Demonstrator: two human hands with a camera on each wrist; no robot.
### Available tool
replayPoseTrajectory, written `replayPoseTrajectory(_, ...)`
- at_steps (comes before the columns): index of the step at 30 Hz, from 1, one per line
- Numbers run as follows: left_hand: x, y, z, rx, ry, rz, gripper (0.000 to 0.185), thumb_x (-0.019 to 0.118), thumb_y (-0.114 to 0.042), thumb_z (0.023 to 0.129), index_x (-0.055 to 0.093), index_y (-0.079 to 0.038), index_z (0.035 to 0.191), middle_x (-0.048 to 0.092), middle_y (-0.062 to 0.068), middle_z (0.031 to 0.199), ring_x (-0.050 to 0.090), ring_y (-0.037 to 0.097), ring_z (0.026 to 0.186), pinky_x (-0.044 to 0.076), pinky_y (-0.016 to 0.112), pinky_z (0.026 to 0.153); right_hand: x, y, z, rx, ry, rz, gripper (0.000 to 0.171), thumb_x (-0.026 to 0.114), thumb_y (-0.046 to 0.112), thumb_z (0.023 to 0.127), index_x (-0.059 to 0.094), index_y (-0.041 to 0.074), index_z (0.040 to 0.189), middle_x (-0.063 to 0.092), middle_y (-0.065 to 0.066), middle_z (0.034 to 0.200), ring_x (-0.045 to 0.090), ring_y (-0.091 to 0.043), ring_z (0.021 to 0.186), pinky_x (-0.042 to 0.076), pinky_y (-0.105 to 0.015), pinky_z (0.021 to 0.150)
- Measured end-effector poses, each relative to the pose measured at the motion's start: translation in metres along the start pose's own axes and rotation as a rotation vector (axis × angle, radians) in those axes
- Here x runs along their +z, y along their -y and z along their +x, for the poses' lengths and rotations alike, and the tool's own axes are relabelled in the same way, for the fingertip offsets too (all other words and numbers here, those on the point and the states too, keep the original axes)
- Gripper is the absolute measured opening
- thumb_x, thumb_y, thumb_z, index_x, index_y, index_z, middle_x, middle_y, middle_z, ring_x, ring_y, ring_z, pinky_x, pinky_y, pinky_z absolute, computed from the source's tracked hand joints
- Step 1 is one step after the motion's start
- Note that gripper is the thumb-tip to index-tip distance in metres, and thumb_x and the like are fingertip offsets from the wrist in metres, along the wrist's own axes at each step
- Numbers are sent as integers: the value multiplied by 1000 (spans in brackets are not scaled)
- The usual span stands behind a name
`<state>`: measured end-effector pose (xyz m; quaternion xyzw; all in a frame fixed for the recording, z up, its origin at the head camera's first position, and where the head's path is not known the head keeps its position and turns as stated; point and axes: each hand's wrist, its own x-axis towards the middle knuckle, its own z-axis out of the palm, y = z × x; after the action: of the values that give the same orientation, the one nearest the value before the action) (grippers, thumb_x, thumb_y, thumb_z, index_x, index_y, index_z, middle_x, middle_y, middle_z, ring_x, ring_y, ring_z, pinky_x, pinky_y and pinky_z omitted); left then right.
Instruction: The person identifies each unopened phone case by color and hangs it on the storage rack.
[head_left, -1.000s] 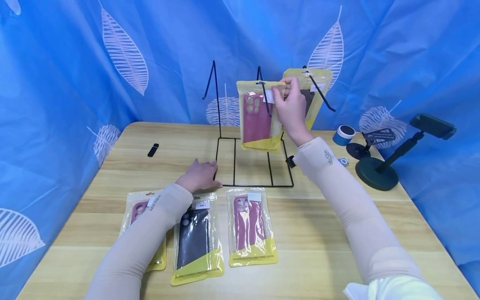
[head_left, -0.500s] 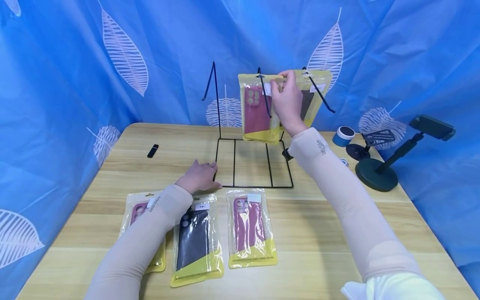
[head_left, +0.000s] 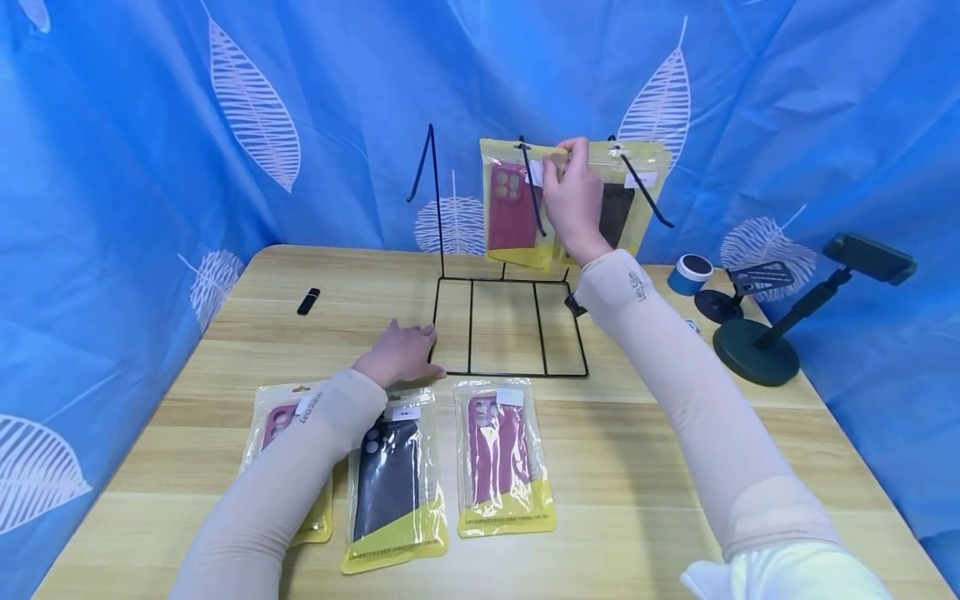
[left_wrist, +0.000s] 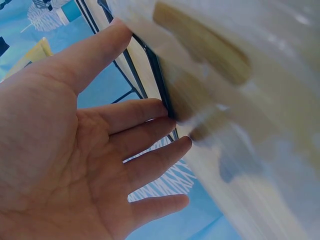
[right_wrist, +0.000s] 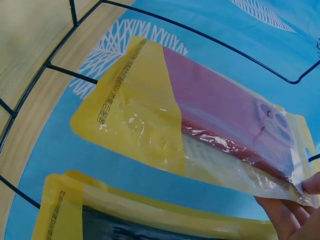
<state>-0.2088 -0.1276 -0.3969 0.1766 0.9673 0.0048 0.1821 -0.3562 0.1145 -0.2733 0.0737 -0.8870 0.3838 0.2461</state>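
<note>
My right hand (head_left: pixel 576 200) pinches the top right corner of a bagged pink phone case (head_left: pixel 512 208). That bag hangs on the middle hook of a black wire rack (head_left: pixel 470 325), close to the hook's rear end. Beside it, a bagged black phone case (head_left: pixel 618 208) hangs on the right hook, partly behind my right hand. My left hand (head_left: pixel 401 354) touches the rack's front left corner with its fingers straight. In the left wrist view, the fingertips (left_wrist: pixel 160 107) meet a black wire.
Before the rack lie a bagged black case (head_left: pixel 386 475), a bagged pink case (head_left: pixel 498 450) and another pink one (head_left: pixel 279 419) partly under my left forearm. A green phone stand (head_left: pixel 753 348) and a blue-white round container (head_left: pixel 690 273) stand right. A small black object (head_left: pixel 307 301) lies left.
My right hand has moved the bagged pink case backward and up along the middle hook. The left hand has stayed at the rack's corner.
</note>
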Motion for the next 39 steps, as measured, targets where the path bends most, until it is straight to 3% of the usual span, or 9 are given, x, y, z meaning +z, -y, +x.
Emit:
replayPoseTrajectory(7, 4, 0, 3, 1, 2, -10, 82, 62, -55, 92, 39, -2, 150, 32, 13, 161, 37, 36, 145, 14, 64, 122, -3, -3, -5, 5, 24, 5, 34, 42, 38, 105, 44, 16, 131, 40, -1, 66, 34, -18, 52, 29, -31, 48)
replayPoseTrajectory(10, 5, 0, 4, -2, 3, -10, 82, 61, -55, 92, 39, -2, 150, 31, 13, 161, 37, 36, 145, 14, 64, 122, -3, -5, -10, 8, 47, 33, 37, 43, 41, 104, 43, 18, 133, 50, -1, 71, 46, -18, 59, 35, -29, 53)
replayPoseTrajectory(14, 7, 1, 4, 0, 0, -7, 82, 61, -55, 92, 39, -2, 150, 31, 12, 161, 37, 36, 145, 14, 64, 122, -5, -8, -19, 12, 78, 57, 42, 47, 43, 103, 43, 17, 136, 72, -4, 95, 67, -17, 86, 52, -28, 72)
replayPoseTrajectory(18, 7, 1, 5, 2, -1, -4, 82, 61, -55, 92, 40, -2, 150, 31, 12, 161, 37, 36, 145, 14, 64, 122, -7, -12, -34, -21, 109, 45, 44, 50, 41, 103, 43, 16, 138, 71, -7, 123, 70, -20, 105, 58, -34, 88)
replayPoseTrajectory(20, 8, 2, 5, 3, -3, -4, 81, 61, -55, 92, 40, -2, 150, 31, 12, 161, 37, 36, 145, 14, 64, 122, -9, -14, -44, -48, 125, 43, 43, 50, 39, 103, 43, 15, 138, 70, -7, 127, 70, -21, 107, 58, -35, 90)
replayPoseTrajectory(24, 9, 4, 6, 6, -9, -2, 81, 61, -56, 92, 40, -2, 150, 31, 12, 161, 37, 36, 145, 14, 65, 121, -17, -19, -68, -101, 172, 37, 44, 53, 33, 103, 42, 13, 140, 69, -7, 128, 71, -23, 105, 60, -37, 82)
replayPoseTrajectory(27, 8, 5, 7, 10, -9, -7, 82, 61, -56, 92, 39, -2, 150, 30, 12, 161, 36, 36, 145, 14, 65, 121, -22, -25, -90, -135, 248, -17, 50, 59, 30, 100, 41, 9, 142, 65, -11, 130, 68, -27, 107, 59, -40, 81)
replayPoseTrajectory(33, 6, 6, 8, 2, -9, -13, 84, 61, -57, 91, 38, -2, 151, 30, 12, 161, 36, 36, 146, 13, 64, 122, -21, -44, -134, -205, 513, -269, 61, 66, 33, 95, 45, 1, 143, 54, -20, 138, 50, -38, 128, 43, -53, 110)
replayPoseTrajectory(39, 6, 5, 8, -2, -2, -10, 84, 62, -57, 91, 38, -3, 151, 30, 12, 161, 36, 36, 146, 13, 64, 122, -13, -66, -163, -220, 811, -453, 52, 68, 44, 92, 62, 7, 128, 62, -17, 127, 57, -35, 117, 51, -50, 99)
